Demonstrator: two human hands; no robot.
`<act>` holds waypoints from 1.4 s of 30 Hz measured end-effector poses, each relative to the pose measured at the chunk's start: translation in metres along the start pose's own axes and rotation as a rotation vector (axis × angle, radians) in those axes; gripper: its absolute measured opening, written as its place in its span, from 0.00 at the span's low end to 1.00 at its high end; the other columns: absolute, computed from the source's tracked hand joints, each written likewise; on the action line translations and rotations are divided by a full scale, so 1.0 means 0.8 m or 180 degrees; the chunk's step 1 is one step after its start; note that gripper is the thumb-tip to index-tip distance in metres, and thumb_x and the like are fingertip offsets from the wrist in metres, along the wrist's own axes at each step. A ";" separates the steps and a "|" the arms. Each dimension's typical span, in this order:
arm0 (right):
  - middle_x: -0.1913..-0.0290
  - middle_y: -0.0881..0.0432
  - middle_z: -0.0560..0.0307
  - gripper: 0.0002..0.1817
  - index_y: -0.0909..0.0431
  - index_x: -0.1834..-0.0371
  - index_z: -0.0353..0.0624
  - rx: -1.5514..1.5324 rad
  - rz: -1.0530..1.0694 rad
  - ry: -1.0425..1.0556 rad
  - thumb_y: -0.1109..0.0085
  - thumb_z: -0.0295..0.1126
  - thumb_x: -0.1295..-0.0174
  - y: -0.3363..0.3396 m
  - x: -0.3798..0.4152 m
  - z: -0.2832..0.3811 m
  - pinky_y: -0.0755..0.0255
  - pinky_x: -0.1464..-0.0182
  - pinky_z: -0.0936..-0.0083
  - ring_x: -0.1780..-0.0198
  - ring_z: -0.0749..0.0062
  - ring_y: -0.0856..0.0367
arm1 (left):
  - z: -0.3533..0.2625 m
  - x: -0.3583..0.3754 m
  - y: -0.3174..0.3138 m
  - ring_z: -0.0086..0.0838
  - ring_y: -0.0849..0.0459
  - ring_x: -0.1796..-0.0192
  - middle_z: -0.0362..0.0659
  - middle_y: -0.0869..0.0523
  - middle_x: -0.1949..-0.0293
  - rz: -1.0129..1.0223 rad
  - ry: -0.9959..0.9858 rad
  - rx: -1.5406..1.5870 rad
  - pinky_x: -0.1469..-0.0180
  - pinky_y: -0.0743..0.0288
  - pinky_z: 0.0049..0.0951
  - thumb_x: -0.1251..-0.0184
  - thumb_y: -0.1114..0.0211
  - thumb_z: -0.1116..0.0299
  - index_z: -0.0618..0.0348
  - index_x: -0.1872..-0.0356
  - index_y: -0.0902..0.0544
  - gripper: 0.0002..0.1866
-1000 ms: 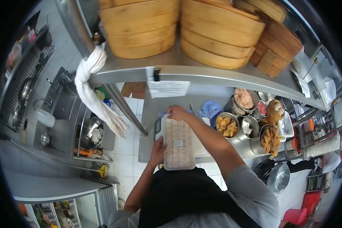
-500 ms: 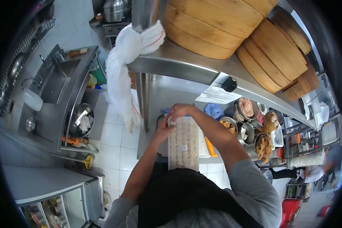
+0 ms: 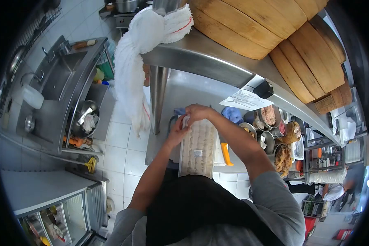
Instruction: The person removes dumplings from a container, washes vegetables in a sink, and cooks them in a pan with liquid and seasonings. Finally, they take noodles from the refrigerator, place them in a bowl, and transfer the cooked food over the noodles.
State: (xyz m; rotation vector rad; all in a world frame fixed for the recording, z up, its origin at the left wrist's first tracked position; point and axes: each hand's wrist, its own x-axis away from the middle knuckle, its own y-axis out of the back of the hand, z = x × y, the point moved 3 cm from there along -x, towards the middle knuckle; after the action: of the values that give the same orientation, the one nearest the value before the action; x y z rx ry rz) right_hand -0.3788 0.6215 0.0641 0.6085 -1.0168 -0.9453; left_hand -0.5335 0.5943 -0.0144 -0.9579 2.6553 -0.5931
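A long tray [image 3: 197, 153] of pale, lumpy food in rows, with a clear cover and a small white label, lies on the metal counter, its near end against my black apron. My left hand [image 3: 178, 130] is bent around its far left corner, fingers closed at the edge. From the right, my right hand [image 3: 198, 113] reaches over the far end, its fingers curled down and pressed together beside the left fingertips. What the fingertips pinch at that corner is mostly hidden. Beside the tray's right side are a white board [image 3: 218, 159] and an orange-yellow handle [image 3: 226, 154].
A steel shelf [image 3: 209, 55] with bamboo steamers [image 3: 250, 24] overhangs the counter; a white towel [image 3: 131, 69] is tied to its post. Bowls of food, including minced meat [image 3: 268, 115], stand right, near a blue cloth [image 3: 232, 115]. A sink [image 3: 65, 78] is left; a person [image 3: 335, 191] stands far right.
My view has shifted slightly, so the shelf and towel appear larger and further right. Both hands stay at the tray's far left corner, with the right fingers now curled further down.
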 end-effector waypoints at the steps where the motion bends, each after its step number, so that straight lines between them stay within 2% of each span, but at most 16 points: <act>1: 0.62 0.17 0.48 0.31 0.21 0.62 0.39 -0.0043 -0.0035 -0.0093 0.22 0.46 0.68 0.000 0.002 -0.001 0.26 0.58 0.64 0.59 0.55 0.18 | 0.003 -0.001 0.000 0.25 0.26 0.40 0.43 0.24 0.40 0.0018 0.0029 0.0182 0.38 0.32 0.27 0.31 0.38 0.77 0.57 0.26 0.42 0.34; 6: 0.62 0.17 0.49 0.32 0.22 0.61 0.39 -0.0100 -0.0167 -0.0067 0.21 0.47 0.68 -0.005 0.000 -0.018 0.26 0.59 0.64 0.59 0.57 0.19 | -0.006 -0.004 -0.003 0.26 0.28 0.36 0.41 0.25 0.37 0.0071 0.0131 -0.0089 0.35 0.33 0.29 0.30 0.40 0.75 0.57 0.27 0.37 0.31; 12: 0.64 0.18 0.50 0.36 0.23 0.62 0.40 0.0342 0.0698 -0.0438 0.17 0.51 0.71 0.012 0.028 -0.043 0.27 0.60 0.64 0.59 0.59 0.19 | 0.004 -0.002 0.000 0.28 0.24 0.42 0.44 0.22 0.42 -0.0144 0.0078 -0.0418 0.39 0.30 0.28 0.30 0.42 0.78 0.57 0.29 0.35 0.29; 17: 0.63 0.18 0.48 0.38 0.23 0.62 0.39 0.0212 0.0288 -0.0493 0.16 0.52 0.74 0.006 0.035 -0.046 0.27 0.59 0.62 0.58 0.54 0.19 | 0.013 0.003 -0.003 0.29 0.24 0.42 0.46 0.22 0.43 -0.0407 0.0009 -0.0349 0.39 0.30 0.29 0.31 0.42 0.78 0.55 0.28 0.36 0.30; 21: 0.62 0.17 0.47 0.39 0.23 0.61 0.39 0.0554 0.0441 -0.0415 0.17 0.53 0.73 0.007 0.037 -0.038 0.27 0.57 0.61 0.57 0.52 0.19 | 0.010 0.004 -0.008 0.29 0.24 0.42 0.46 0.22 0.42 -0.0556 0.0153 -0.0542 0.40 0.29 0.30 0.30 0.42 0.77 0.54 0.28 0.36 0.30; 23: 0.62 0.17 0.47 0.40 0.23 0.62 0.38 0.0318 -0.0057 -0.0378 0.17 0.55 0.73 0.007 0.041 -0.046 0.27 0.56 0.62 0.57 0.50 0.19 | 0.014 0.004 -0.009 0.29 0.24 0.41 0.46 0.22 0.42 -0.0665 0.0289 -0.0509 0.39 0.29 0.30 0.29 0.42 0.76 0.54 0.27 0.37 0.30; 25: 0.62 0.18 0.49 0.38 0.23 0.61 0.38 0.0561 0.0130 -0.0508 0.18 0.54 0.69 0.018 0.046 -0.050 0.27 0.56 0.64 0.57 0.54 0.19 | 0.006 -0.002 -0.003 0.29 0.26 0.38 0.45 0.23 0.39 -0.0230 -0.0142 0.0251 0.36 0.32 0.29 0.28 0.41 0.73 0.55 0.27 0.37 0.30; 27: 0.62 0.18 0.52 0.36 0.23 0.61 0.38 0.0804 0.0337 -0.0575 0.19 0.54 0.66 0.028 0.046 -0.046 0.27 0.56 0.65 0.58 0.58 0.20 | -0.002 -0.002 0.001 0.29 0.28 0.36 0.45 0.24 0.38 -0.0264 -0.0072 0.0120 0.35 0.33 0.29 0.28 0.40 0.72 0.56 0.27 0.37 0.30; 29: 0.62 0.20 0.59 0.26 0.24 0.58 0.40 -0.0664 -0.0071 -0.0424 0.23 0.46 0.52 0.045 0.075 -0.046 0.29 0.57 0.71 0.58 0.71 0.23 | -0.019 -0.001 -0.002 0.29 0.29 0.34 0.45 0.25 0.37 -0.0274 0.0034 0.0024 0.33 0.34 0.29 0.27 0.40 0.72 0.57 0.27 0.37 0.30; 30: 0.62 0.20 0.59 0.26 0.24 0.58 0.40 -0.0681 -0.0077 -0.0448 0.23 0.46 0.52 0.050 0.087 -0.048 0.29 0.57 0.71 0.58 0.71 0.23 | -0.030 0.000 -0.003 0.30 0.30 0.34 0.44 0.26 0.36 -0.0212 0.0196 0.0235 0.32 0.36 0.30 0.28 0.39 0.71 0.58 0.27 0.36 0.30; 32: 0.61 0.22 0.64 0.17 0.24 0.57 0.42 -0.1245 -0.0169 -0.0071 0.29 0.37 0.42 0.058 0.112 -0.045 0.30 0.58 0.75 0.59 0.79 0.27 | -0.020 0.004 0.002 0.30 0.30 0.33 0.43 0.26 0.35 -0.0143 0.0414 0.0454 0.31 0.37 0.30 0.28 0.38 0.71 0.59 0.27 0.36 0.30; 33: 0.60 0.21 0.65 0.15 0.25 0.55 0.43 -0.1248 -0.0326 0.0071 0.31 0.35 0.39 0.071 0.135 -0.033 0.28 0.55 0.75 0.57 0.79 0.24 | -0.005 0.005 0.010 0.30 0.29 0.34 0.44 0.26 0.35 -0.0358 0.0237 -0.0108 0.32 0.35 0.30 0.29 0.38 0.71 0.59 0.28 0.35 0.30; 35: 0.58 0.15 0.56 0.18 0.18 0.55 0.41 -0.1569 -0.0872 0.0133 0.29 0.41 0.43 0.095 0.188 -0.021 0.27 0.46 0.70 0.53 0.68 0.20 | 0.008 0.008 0.019 0.31 0.28 0.35 0.44 0.26 0.36 -0.0548 0.0105 -0.0697 0.33 0.33 0.30 0.29 0.37 0.71 0.59 0.28 0.34 0.30; 38: 0.48 0.15 0.54 0.18 0.18 0.48 0.40 -0.1081 -0.1365 -0.0895 0.37 0.40 0.35 0.144 0.268 -0.019 0.27 0.41 0.69 0.46 0.67 0.19 | 0.023 0.002 0.026 0.31 0.24 0.40 0.45 0.27 0.36 -0.0242 0.0506 -0.1168 0.39 0.27 0.31 0.33 0.38 0.75 0.60 0.29 0.34 0.30; 40: 0.44 0.16 0.53 0.17 0.19 0.47 0.39 -0.1161 -0.1362 -0.1151 0.41 0.39 0.33 0.150 0.305 -0.077 0.27 0.40 0.69 0.44 0.68 0.19 | 0.036 -0.007 0.036 0.31 0.21 0.44 0.48 0.25 0.38 -0.0051 -0.0581 -0.1913 0.46 0.22 0.31 0.39 0.41 0.79 0.60 0.30 0.34 0.33; 42: 0.45 0.16 0.49 0.17 0.21 0.42 0.40 -0.3335 -0.2639 -0.0690 0.48 0.35 0.29 0.093 0.304 -0.204 0.25 0.42 0.68 0.46 0.65 0.17 | 0.007 -0.010 0.019 0.32 0.20 0.44 0.49 0.24 0.38 0.0009 -0.0181 -0.1815 0.46 0.22 0.32 0.41 0.41 0.80 0.60 0.30 0.34 0.34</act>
State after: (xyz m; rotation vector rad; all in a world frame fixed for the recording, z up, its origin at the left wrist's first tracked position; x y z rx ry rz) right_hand -0.1531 0.4451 0.1600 -0.0074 -0.2882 -2.0992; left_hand -0.5338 0.6088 -0.0255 -1.0811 2.8212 0.2140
